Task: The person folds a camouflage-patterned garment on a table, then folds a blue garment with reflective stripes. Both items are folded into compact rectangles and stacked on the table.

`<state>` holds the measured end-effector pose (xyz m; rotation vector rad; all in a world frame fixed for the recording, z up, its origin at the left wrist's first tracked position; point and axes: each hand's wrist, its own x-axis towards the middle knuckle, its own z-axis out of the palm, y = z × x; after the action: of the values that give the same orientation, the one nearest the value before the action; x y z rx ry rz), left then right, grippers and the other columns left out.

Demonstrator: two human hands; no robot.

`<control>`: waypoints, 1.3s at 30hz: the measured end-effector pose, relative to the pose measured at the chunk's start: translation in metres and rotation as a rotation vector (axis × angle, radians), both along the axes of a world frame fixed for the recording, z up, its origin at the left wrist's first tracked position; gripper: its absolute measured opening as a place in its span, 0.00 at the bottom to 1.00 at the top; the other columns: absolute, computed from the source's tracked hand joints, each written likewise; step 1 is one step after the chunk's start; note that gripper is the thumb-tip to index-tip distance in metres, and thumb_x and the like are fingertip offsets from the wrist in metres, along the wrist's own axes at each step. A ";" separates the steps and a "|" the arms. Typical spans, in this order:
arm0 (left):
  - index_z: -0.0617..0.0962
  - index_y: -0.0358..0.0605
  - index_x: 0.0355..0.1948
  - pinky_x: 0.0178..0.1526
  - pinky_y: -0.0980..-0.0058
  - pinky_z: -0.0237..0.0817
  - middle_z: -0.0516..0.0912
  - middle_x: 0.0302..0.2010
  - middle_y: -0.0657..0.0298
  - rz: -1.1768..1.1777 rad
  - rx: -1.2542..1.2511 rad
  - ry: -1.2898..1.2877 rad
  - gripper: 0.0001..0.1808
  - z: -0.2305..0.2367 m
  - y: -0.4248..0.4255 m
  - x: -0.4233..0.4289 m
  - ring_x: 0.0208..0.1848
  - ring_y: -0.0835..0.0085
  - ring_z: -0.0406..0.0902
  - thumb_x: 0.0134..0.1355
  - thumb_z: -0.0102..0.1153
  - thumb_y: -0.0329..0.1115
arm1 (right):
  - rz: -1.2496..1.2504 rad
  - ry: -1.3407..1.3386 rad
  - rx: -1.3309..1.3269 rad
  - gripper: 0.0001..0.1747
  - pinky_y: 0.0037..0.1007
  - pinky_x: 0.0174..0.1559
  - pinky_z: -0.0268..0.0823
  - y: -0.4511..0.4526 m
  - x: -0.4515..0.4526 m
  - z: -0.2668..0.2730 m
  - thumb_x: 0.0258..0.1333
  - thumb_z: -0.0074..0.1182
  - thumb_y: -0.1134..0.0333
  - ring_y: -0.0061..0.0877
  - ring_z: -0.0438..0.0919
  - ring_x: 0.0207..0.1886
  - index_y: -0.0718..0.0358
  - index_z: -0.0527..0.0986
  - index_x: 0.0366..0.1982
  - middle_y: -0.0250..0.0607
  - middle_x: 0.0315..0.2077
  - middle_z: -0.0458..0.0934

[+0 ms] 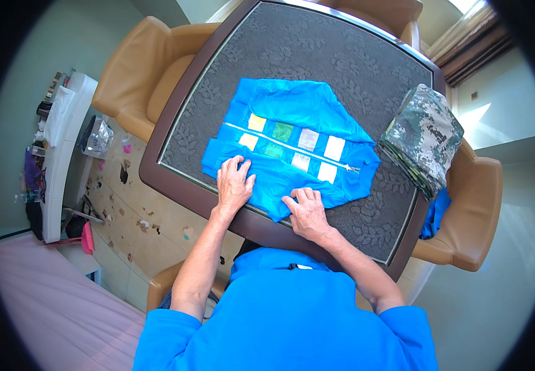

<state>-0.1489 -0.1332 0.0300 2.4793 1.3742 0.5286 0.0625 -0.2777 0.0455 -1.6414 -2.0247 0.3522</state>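
A blue zip-up jacket (pixel 295 106) lies flat on the dark table (pixel 355 28), zipped, with its sleeves laid over the body. Yellow, green, grey and white squares flank its white zip, and the ribbed collar points to the right. My left hand (pixel 235 183) rests with bent fingers on the near sleeve, close to the cuff. Further right, my right hand (pixel 308 213) touches the same sleeve near its lower fold, fingers curled. Whether either hand pinches the cloth cannot be told.
Folded camouflage cloth (pixel 427 134) lies on the table's right edge, partly over a tan leather chair (pixel 478 213) with blue cloth on it. Another tan chair (pixel 133 79) stands at the left. A white shelf (pixel 65 162) with assorted items runs along the left wall. Further chairs stand beyond and below the table.
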 end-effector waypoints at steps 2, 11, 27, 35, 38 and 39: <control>0.84 0.43 0.55 0.62 0.55 0.65 0.78 0.59 0.54 -0.008 0.006 0.005 0.23 -0.003 0.002 -0.004 0.63 0.53 0.72 0.57 0.69 0.33 | -0.029 0.035 0.023 0.25 0.43 0.51 0.64 0.004 -0.002 -0.004 0.39 0.63 0.75 0.39 0.74 0.50 0.59 0.81 0.46 0.40 0.43 0.77; 0.83 0.45 0.58 0.61 0.55 0.66 0.78 0.60 0.55 -0.033 -0.027 0.038 0.23 -0.009 0.008 -0.008 0.62 0.53 0.73 0.59 0.62 0.29 | -0.116 0.117 0.144 0.14 0.40 0.45 0.65 0.008 0.001 -0.019 0.41 0.59 0.75 0.37 0.75 0.44 0.59 0.82 0.35 0.37 0.36 0.78; 0.83 0.41 0.57 0.69 0.58 0.67 0.83 0.59 0.49 -0.104 -0.113 -0.035 0.32 0.021 0.029 -0.052 0.66 0.51 0.75 0.48 0.49 0.18 | -0.286 0.394 0.046 0.09 0.45 0.43 0.71 0.025 0.006 -0.036 0.51 0.57 0.75 0.45 0.77 0.39 0.60 0.80 0.37 0.45 0.30 0.79; 0.77 0.42 0.64 0.72 0.47 0.57 0.74 0.64 0.45 -0.318 0.003 0.061 0.39 0.041 -0.015 -0.030 0.71 0.43 0.66 0.47 0.68 0.35 | -0.316 0.418 0.035 0.09 0.46 0.42 0.71 0.024 0.005 -0.037 0.50 0.57 0.74 0.45 0.78 0.39 0.59 0.80 0.36 0.45 0.30 0.80; 0.76 0.42 0.65 0.69 0.48 0.59 0.74 0.63 0.46 -0.435 -0.085 -0.035 0.42 0.056 -0.039 0.010 0.69 0.45 0.68 0.46 0.76 0.40 | -0.363 0.405 0.025 0.09 0.47 0.41 0.72 0.024 0.005 -0.032 0.51 0.57 0.74 0.46 0.79 0.38 0.59 0.80 0.36 0.45 0.31 0.81; 0.76 0.43 0.65 0.67 0.50 0.61 0.75 0.62 0.47 -0.462 -0.114 -0.059 0.43 0.055 -0.043 0.023 0.67 0.47 0.70 0.46 0.78 0.41 | -0.380 0.406 0.012 0.08 0.47 0.42 0.72 0.022 0.006 -0.033 0.51 0.57 0.73 0.46 0.79 0.38 0.59 0.80 0.36 0.46 0.31 0.81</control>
<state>-0.1255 -0.1764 0.0847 2.5435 0.7450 0.4006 0.0685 -0.2553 0.0129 -1.7363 -1.3863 0.4852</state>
